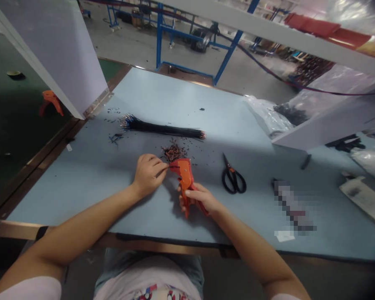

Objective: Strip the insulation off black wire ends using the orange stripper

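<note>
My right hand (201, 198) is wrapped round the handles of an orange and red wire stripper (185, 173), held upright over the table with its jaws toward the left. My left hand (150, 171) is closed in a pinch just left of the jaws. A thin dark wire (168, 166) runs from its fingertips into the stripper's head; most of the wire is hidden. Behind the stripper lies a pile of short cut insulation bits (173, 152). Farther back rests a long bundle of black wires (165, 128), its ends bare and coppery, with blue showing at the left end.
Black-handled scissors (233, 179) lie on the blue table (112, 212) to the right. Beyond them are a blurred-out item (293, 204) and a white label (285, 236). Upright panels (65, 54) flank the table, with plastic bags (268, 116) at right. Another orange tool (51, 102) is at far left.
</note>
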Demonstrator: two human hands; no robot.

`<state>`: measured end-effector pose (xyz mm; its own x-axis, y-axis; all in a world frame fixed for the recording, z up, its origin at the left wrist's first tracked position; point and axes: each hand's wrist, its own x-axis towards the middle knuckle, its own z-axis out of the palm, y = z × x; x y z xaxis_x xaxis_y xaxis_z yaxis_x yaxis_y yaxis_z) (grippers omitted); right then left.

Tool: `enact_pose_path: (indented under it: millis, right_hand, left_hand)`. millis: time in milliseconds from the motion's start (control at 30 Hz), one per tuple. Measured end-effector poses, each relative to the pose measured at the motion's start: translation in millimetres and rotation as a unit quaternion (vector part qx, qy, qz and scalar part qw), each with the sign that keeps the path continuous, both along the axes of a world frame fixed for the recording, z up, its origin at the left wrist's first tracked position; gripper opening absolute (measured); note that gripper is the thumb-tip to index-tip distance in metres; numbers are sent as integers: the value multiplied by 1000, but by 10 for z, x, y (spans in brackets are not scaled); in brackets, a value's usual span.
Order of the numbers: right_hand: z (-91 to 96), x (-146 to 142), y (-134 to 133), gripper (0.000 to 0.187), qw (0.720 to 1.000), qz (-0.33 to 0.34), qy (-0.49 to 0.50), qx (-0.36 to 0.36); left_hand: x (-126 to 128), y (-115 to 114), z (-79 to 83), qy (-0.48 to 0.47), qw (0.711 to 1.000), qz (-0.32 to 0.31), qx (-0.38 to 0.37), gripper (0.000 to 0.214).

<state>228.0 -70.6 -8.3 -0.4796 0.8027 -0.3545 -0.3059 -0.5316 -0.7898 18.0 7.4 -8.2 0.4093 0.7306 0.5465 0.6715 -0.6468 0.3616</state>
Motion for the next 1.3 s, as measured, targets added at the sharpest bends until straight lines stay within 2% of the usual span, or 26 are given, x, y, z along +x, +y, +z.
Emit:
enact_pose_path:
  millis: [167,367,733,1300]
  right_hand:
    - [-34,26,7,30,1000,3,8,-12]
    - [-20,35,12,33,999,-8,19,-26]
    - [-6,29,2,33,998,24,44,-35]
    - [73,-45,-68,22,993,54,89,-55]
  left_hand:
    - [-1,-1,-1,-16,1000,-12,19,15]
    - [4,-11,-8,-28,999,-19,7,15]
    - [-4,-8,-10,-19,999,-27,5,17]
    - [10,-42,55,-63,997,-53,-4,14]
